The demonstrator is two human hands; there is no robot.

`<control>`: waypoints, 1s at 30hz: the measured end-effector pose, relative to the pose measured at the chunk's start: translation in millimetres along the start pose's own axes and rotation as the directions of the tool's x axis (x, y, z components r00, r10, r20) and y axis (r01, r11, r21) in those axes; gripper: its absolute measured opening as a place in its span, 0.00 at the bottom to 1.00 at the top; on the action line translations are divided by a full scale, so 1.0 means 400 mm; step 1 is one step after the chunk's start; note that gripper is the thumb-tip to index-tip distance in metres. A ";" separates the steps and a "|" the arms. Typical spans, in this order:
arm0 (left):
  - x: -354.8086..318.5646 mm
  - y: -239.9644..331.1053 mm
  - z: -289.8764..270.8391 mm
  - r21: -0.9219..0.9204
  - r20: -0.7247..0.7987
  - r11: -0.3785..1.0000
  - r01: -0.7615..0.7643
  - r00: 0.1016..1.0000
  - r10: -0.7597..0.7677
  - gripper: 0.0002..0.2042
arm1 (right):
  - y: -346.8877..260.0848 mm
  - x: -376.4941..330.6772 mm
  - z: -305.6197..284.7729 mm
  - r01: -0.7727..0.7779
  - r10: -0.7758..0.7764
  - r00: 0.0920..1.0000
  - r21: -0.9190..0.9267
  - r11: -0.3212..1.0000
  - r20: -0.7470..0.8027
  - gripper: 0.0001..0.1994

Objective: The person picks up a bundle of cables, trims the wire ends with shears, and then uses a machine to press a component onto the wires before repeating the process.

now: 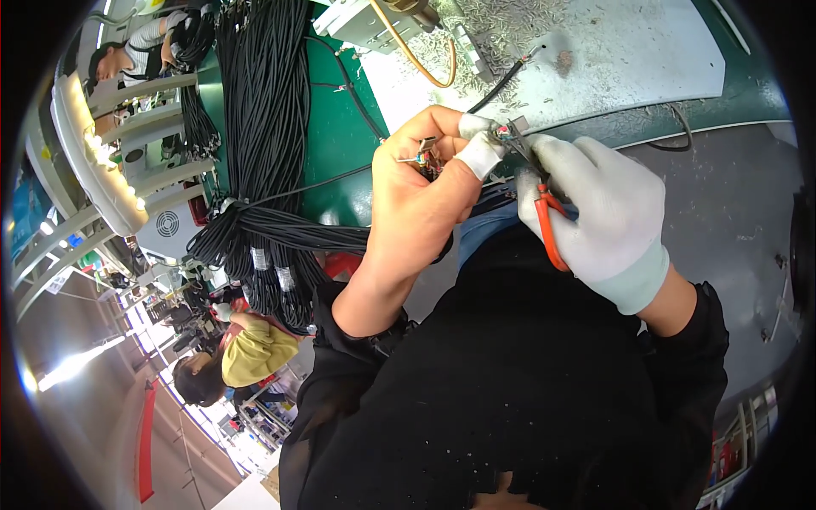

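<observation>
My left hand (416,204), bare but for white covers on the thumb and forefinger tips, is closed on a black cable. The cable's stripped end (503,132), with small coloured wires, pokes out at the fingertips. More cable ends with coloured wires (427,160) sit in the curl of its other fingers. In a white glove, my right hand (608,208) grips a pair of pliers (549,228) with orange-red handles. Their dark jaws reach the wires at the cable end; whether they bite on them cannot be made out.
A white board (612,64) strewn with short clippings lies on the green table (336,170), with a machine (374,21) at its far edge. Thick bundles of black cable (263,102) hang at left. Two people work further left, one in a yellow top (259,350).
</observation>
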State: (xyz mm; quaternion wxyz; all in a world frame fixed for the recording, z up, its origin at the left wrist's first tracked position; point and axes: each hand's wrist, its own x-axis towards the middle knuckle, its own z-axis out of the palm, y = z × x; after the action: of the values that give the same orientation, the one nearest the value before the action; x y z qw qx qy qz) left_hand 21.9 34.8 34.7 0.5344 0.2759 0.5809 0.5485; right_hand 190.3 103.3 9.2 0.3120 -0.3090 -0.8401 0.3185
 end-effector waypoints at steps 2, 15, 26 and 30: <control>-0.003 0.002 0.006 0.035 -0.028 0.999 -0.009 1.000 0.010 0.04 | -0.006 -0.001 0.003 0.043 -0.041 0.999 -0.144 0.989 0.021 0.14; -0.007 -0.041 0.026 0.127 -0.099 0.982 -0.138 0.984 0.151 0.05 | 0.004 -0.015 0.033 0.073 -0.067 0.997 -0.380 0.922 0.027 0.17; -0.011 -0.019 0.007 0.154 -0.028 0.981 -0.117 0.992 0.123 0.06 | 0.003 -0.003 -0.016 0.007 -0.008 0.997 0.015 1.000 0.082 0.15; -0.015 -0.018 0.001 0.183 -0.017 0.975 -0.123 0.992 0.128 0.06 | -0.001 -0.004 -0.026 0.040 -0.026 0.993 -0.114 0.993 0.119 0.15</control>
State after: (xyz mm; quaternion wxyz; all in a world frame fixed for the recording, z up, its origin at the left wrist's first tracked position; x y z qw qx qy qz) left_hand 25.6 27.9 30.0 0.4629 0.3515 0.6175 0.5299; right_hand 198.7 105.5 15.0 0.2488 -0.2934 -0.8791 0.2815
